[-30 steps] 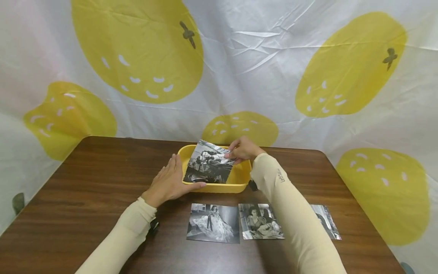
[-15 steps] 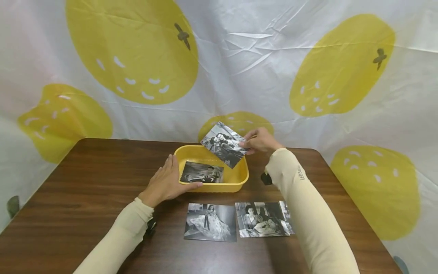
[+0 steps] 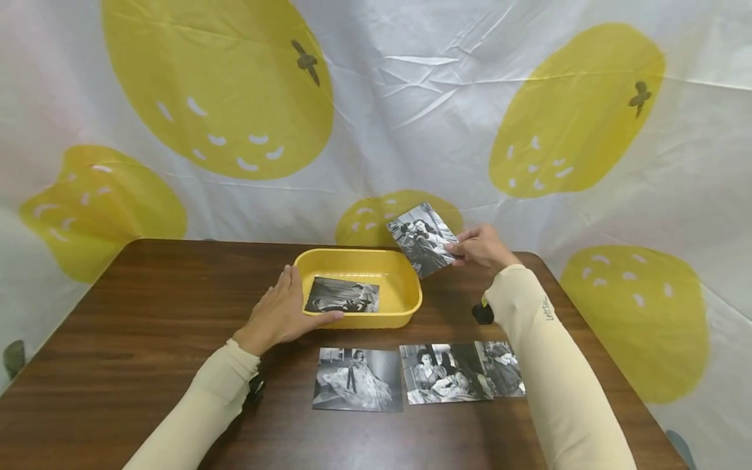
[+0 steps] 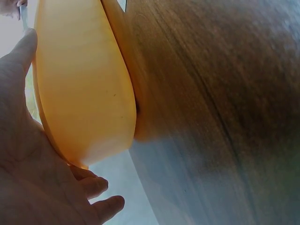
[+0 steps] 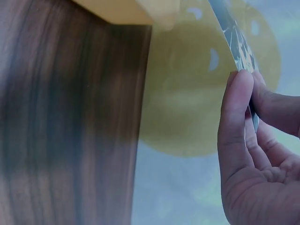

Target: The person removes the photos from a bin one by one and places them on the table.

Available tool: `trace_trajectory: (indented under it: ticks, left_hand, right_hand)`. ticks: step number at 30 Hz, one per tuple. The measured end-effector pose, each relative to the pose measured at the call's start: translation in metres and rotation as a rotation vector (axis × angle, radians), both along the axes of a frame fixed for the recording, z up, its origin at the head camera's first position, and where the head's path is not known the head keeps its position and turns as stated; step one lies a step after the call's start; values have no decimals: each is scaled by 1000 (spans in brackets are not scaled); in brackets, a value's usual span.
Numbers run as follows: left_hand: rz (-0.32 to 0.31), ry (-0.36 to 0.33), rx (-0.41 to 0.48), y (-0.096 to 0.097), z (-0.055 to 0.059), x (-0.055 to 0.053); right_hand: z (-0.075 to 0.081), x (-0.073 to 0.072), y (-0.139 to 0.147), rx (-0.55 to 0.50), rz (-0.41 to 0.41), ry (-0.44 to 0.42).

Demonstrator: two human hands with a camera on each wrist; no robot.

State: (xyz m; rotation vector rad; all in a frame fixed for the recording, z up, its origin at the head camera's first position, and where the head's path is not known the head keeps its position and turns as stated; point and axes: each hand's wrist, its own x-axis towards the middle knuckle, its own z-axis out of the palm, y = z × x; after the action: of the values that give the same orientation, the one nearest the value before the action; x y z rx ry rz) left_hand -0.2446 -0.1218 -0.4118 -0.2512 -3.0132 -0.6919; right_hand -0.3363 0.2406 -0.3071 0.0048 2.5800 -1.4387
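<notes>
A black-and-white photo card is pinched between thumb and fingers of my right hand, raised and tilted over the right rear of a yellow tub. In the right wrist view the card shows nearly edge-on, with the right hand gripping its edge. Inside the tub, toward its front left, lies another photo card. My left hand rests against the tub's left side, thumb along the front rim. The left wrist view has the left hand with straight fingers beside the tub's wall.
In front of the tub lie more photo cards: a left one, a middle one and a right one partly behind the right sleeve. The brown wooden table ends at a lemon-patterned curtain.
My right hand has lifted the photo card out of the tub and carried it rightward, uncovering the card beneath. The left hand has stayed at the tub's side. The whole view has shifted slightly.
</notes>
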Motion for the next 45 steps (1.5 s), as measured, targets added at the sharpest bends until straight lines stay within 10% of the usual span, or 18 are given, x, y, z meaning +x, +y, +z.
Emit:
trace_trajectory:
  ticks: [32, 45]
  left_hand:
    - [-7, -8, -4, 0, 4, 2]
    - [-13, -7, -8, 0, 3, 1]
  right_hand:
    - [-97, 22, 24, -259, -282, -82]
    - [-103, 31, 26, 20, -285, -104]
